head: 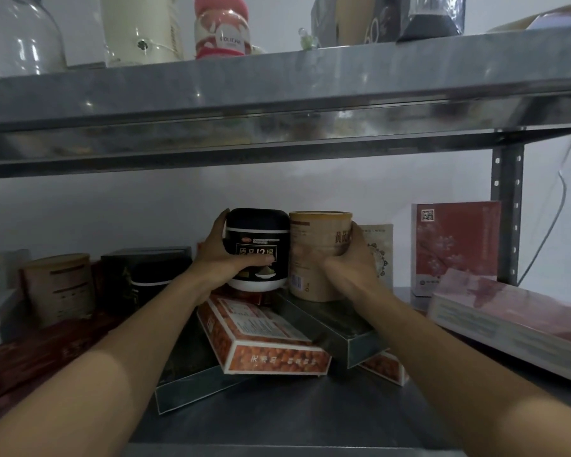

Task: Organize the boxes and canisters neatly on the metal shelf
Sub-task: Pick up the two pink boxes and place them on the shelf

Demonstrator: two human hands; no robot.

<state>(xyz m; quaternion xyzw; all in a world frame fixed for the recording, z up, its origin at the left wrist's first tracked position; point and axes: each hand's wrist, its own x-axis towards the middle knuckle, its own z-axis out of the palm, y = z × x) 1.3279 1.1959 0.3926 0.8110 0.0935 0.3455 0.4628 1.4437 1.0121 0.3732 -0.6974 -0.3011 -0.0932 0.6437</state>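
Two canisters, one in each of my hands, show in the head view. My left hand [218,255] wraps the black canister [257,239], with the thumb laid across the front label and the fingers curled round its far left side. My right hand [350,258] is curled round the right side of the tan canister [317,245], clamped on its wall about halfway up. The two stand upright and touch side by side at the middle back of the metal shelf [277,417], over a skewed pile of flat boxes. The orange box [261,338] lies slanted below the black one, and a dark flat box [343,331] crosses under the tan one. Whether either base bears on the pile or hangs just clear, I cannot tell.

As I judge it, the black one is hard glossy plastic with a domed lid, stiff but slippery, so a grip round the waist suits it better than one on the lid. The tan one looks like a paperboard tube, matte and easy to hold, yet likely to dent if squeezed. A broad wrap on the wall seems best.

The black label carries large Chinese characters with a "12" among them and a small red oval logo. The tan tube has brown characters, partly under my fingers, and a barcode low down. The orange box's white characters are too blurred to read.
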